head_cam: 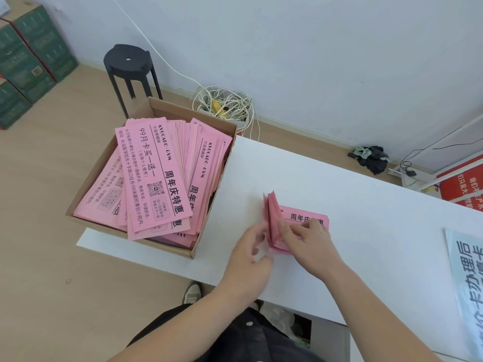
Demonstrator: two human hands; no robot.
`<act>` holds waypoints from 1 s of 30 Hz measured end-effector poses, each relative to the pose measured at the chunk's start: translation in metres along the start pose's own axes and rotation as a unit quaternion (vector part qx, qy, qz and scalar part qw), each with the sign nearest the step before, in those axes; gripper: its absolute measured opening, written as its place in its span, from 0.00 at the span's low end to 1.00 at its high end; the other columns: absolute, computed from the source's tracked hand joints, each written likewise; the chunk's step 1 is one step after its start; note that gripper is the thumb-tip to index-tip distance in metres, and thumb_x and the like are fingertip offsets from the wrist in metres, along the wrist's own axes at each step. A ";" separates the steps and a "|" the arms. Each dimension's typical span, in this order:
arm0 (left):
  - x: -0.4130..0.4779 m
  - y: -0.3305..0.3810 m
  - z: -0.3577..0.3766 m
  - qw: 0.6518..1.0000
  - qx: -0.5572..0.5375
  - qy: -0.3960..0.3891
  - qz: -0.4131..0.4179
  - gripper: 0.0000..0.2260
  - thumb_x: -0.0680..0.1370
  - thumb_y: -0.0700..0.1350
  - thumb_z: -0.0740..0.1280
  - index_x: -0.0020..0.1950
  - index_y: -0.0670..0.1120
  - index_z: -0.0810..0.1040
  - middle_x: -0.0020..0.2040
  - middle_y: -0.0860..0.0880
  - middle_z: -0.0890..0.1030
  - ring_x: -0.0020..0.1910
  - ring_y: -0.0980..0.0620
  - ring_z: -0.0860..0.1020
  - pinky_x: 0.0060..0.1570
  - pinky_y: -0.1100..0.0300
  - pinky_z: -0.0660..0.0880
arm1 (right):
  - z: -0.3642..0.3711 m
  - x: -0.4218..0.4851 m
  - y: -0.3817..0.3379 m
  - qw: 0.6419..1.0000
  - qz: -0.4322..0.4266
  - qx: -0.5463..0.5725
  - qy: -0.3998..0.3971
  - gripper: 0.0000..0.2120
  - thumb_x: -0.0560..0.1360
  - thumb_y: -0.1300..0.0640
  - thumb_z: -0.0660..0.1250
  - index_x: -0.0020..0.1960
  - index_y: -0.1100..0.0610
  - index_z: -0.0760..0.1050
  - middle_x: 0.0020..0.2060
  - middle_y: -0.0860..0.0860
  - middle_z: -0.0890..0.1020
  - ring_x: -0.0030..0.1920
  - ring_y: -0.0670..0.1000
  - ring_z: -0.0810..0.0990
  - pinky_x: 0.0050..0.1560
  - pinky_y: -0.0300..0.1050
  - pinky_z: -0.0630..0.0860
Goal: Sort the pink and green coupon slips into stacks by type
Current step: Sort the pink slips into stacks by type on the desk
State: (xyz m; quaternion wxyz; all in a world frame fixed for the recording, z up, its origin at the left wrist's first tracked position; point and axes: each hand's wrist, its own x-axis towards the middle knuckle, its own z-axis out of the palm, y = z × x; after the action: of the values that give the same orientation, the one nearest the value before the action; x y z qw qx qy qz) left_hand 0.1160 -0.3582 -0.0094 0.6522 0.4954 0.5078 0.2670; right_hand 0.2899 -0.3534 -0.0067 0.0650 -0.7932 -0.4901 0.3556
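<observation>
A small bundle of pink slips (pixel 271 212) stands on its edge on the white table (pixel 366 205), fanned at the top. My left hand (pixel 251 246) holds its left side with curled fingers. My right hand (pixel 305 239) pinches the bundle from the right and lies over a flat pink stack (pixel 305 218) printed with black characters. A cardboard box (pixel 88 184) at the table's left end is full of loose pink slips (pixel 154 176). No green slip shows.
A pale blue printed sheet (pixel 467 283) lies at the table's right edge. Behind the box stand a black stool (pixel 128 61) and a coil of white cable (pixel 224 105). Green cartons (pixel 28 56) are stacked far left.
</observation>
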 end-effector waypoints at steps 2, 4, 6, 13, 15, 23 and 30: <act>0.012 0.005 -0.009 0.995 -0.056 0.070 -0.053 0.20 0.82 0.38 0.67 0.69 0.58 0.71 0.64 0.61 0.77 0.57 0.70 0.77 0.56 0.73 0.74 | 0.001 0.000 -0.002 1.000 -0.006 -0.023 -0.006 0.22 0.76 0.23 0.47 0.42 0.28 0.77 0.51 0.45 0.68 0.61 0.54 0.65 0.67 0.52 0.67; 0.026 0.008 -0.017 0.990 -0.015 0.098 -0.100 0.25 0.82 0.44 0.68 0.78 0.52 0.64 0.67 0.56 0.74 0.54 0.66 0.77 0.48 0.74 0.72 | 0.003 -0.001 0.000 0.998 -0.012 -0.066 -0.018 0.27 0.74 0.21 0.44 0.57 0.28 0.77 0.52 0.45 0.67 0.62 0.54 0.64 0.68 0.53 0.68; 0.040 0.008 -0.019 0.987 0.029 0.114 -0.106 0.29 0.81 0.48 0.69 0.79 0.49 0.62 0.64 0.54 0.76 0.55 0.59 0.77 0.53 0.65 0.70 | 0.005 -0.001 0.004 0.992 -0.020 -0.120 -0.014 0.29 0.76 0.24 0.47 0.70 0.32 0.72 0.56 0.46 0.67 0.64 0.54 0.62 0.67 0.53 0.70; 0.065 0.013 -0.016 0.980 0.190 0.049 -0.025 0.08 0.80 0.41 0.66 0.51 0.54 0.78 0.45 0.55 0.83 0.44 0.54 0.82 0.47 0.52 0.82 | -0.004 -0.002 0.039 0.994 -0.043 -0.055 0.081 0.18 0.83 0.51 0.62 0.72 0.41 0.73 0.75 0.46 0.64 0.75 0.50 0.63 0.65 0.52 0.75; 0.064 0.015 -0.018 0.977 0.209 0.042 0.000 0.08 0.79 0.40 0.65 0.47 0.54 0.77 0.43 0.55 0.83 0.42 0.54 0.82 0.45 0.51 0.81 | -0.012 -0.003 0.052 0.991 -0.014 -0.039 0.127 0.23 0.82 0.54 0.63 0.75 0.40 0.69 0.79 0.49 0.59 0.78 0.54 0.59 0.66 0.53 0.73; 0.060 0.011 -0.023 0.983 0.173 0.045 0.048 0.09 0.79 0.38 0.68 0.45 0.52 0.77 0.41 0.53 0.83 0.41 0.53 0.80 0.41 0.58 0.77 | -0.027 0.000 0.068 0.938 0.052 0.303 0.161 0.30 0.79 0.66 0.64 0.77 0.44 0.66 0.50 0.49 0.79 0.50 0.49 0.81 0.41 0.39 0.76; 0.056 0.024 -0.028 0.989 0.096 0.042 0.102 0.06 0.79 0.38 0.70 0.48 0.47 0.76 0.47 0.47 0.84 0.48 0.50 0.82 0.48 0.61 0.77 | -0.053 -0.011 0.054 0.920 -0.100 0.266 0.270 0.19 0.75 0.73 0.63 0.50 0.50 0.80 0.58 0.48 0.72 0.59 0.37 0.73 0.50 0.24 0.70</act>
State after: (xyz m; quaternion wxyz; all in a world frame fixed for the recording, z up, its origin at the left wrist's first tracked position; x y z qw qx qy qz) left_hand 0.1128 -0.2908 -0.0091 0.5490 0.5932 0.5051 0.3028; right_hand 0.3597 -0.3768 0.0130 0.4388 -0.7594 -0.4183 0.2364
